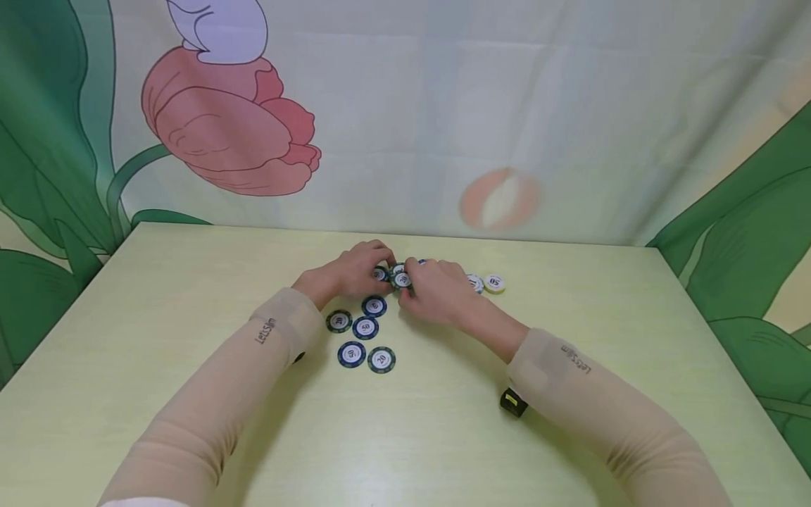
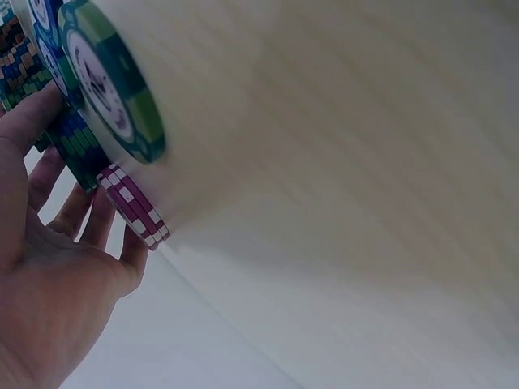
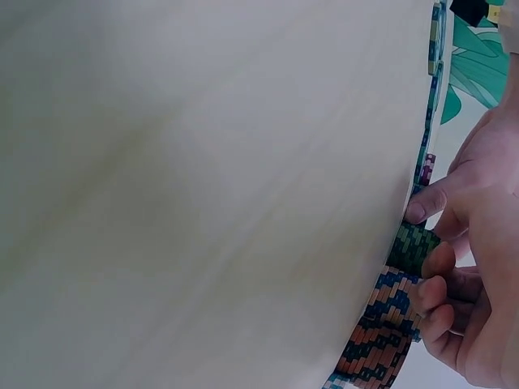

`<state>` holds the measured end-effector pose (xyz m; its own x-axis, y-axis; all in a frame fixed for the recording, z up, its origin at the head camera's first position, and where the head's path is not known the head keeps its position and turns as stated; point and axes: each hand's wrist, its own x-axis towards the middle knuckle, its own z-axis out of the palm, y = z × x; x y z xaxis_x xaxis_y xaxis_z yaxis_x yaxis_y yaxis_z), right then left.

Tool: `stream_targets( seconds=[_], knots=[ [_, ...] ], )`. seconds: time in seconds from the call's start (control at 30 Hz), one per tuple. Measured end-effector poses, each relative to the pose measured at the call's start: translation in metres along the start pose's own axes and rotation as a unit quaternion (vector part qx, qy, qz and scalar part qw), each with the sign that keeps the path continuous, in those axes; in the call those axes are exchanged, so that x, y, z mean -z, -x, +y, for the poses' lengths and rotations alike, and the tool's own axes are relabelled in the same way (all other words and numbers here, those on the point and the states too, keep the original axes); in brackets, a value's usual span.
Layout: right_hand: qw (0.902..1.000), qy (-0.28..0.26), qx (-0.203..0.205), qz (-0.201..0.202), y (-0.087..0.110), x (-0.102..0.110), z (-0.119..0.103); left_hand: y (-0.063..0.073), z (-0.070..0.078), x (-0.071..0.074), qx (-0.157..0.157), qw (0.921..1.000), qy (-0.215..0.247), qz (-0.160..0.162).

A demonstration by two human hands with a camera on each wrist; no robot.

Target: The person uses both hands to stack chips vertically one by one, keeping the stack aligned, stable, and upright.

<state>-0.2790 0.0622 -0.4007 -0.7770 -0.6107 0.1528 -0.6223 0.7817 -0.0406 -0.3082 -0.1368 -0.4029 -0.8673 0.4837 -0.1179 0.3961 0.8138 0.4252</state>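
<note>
Left wrist view, upper left: chip stacks cut off. Head view, centre: right hand partly hides white chip.

Sleeves: "LetsSlim". Green chips: "20". Blue chips, yellow chip: "50".

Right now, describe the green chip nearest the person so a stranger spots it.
On the pale table, look between the beige sleeves. Frontmost lies the green chip, set apart by its green rim from the blue chip just left.
</note>
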Motion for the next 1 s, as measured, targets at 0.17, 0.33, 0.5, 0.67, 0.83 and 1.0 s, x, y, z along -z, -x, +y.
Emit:
stream_targets(
  seconds=[0.17, 0.33, 0.5, 0.67, 0.83, 1.0],
  knots=[
    [1.0000, 0.007, -0.001, -0.004, -0.0010, 0.0020, -0.0011, -0.0005, -0.0003, -0.0003, -0.002, 1.0000, 0.003, 0.003],
    [1.0000, -0.007, 0.003, 0.001, -0.0002, 0.0028, -0.0003, -0.0006, -0.0005, -0.0007, 0.002, 1.0000, 0.002, 0.000],
    [0.9997, -0.014, 0.013, 0.015, 0.0011, 0.0027, 0.0009, -0.0015, -0.0013, -0.0013, 0.002, 1.0000, 0.000, -0.001],
    [0.9997, -0.009, 0.014, 0.017, -0.0001, 0.0023, 0.0013, -0.0020, -0.0011, -0.0014, 0.004, 1.0000, 0.004, -0.001],
    [0.9998, -0.002, 0.008, 0.016, -0.0022, 0.0021, 0.0010, -0.0021, -0.0015, -0.0019, 0.009, 0.9999, 0.007, -0.003],
    [0.9999, -0.004, 0.005, 0.012, -0.0028, 0.0028, 0.0008, -0.0022, -0.0012, -0.0016, 0.012, 0.9999, 0.010, -0.003]
  ],
)
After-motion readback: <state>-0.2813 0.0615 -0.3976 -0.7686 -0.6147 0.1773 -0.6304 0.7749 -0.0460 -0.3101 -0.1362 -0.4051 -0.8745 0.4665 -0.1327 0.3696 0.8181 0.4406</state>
